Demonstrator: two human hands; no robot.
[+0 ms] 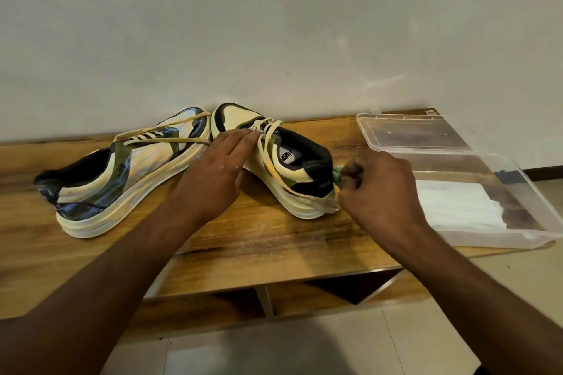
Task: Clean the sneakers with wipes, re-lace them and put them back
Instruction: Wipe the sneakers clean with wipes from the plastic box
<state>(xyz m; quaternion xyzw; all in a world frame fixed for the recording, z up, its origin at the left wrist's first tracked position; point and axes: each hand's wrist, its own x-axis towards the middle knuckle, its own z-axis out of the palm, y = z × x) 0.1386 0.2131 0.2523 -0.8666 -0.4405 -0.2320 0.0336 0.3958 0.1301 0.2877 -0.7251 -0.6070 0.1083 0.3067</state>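
Two cream, black and olive sneakers lie on a wooden shelf top (274,240). The left sneaker (122,173) rests with its heel toward me and its cream laces loose across the toe. The right sneaker (292,161) stands heel toward me, laces hanging over its side. My left hand (219,167) lies flat against the right sneaker's inner side, steadying it. My right hand (377,189) is closed at the sneaker's heel, pinching a small greenish wipe (337,175) against the heel.
A clear plastic box (518,192) holding white wipes (457,207) sits at the right, its open lid (408,134) leaning back near the wall. A grey wall rises right behind the shelf. Open compartments lie below the shelf's front edge, above a tiled floor.
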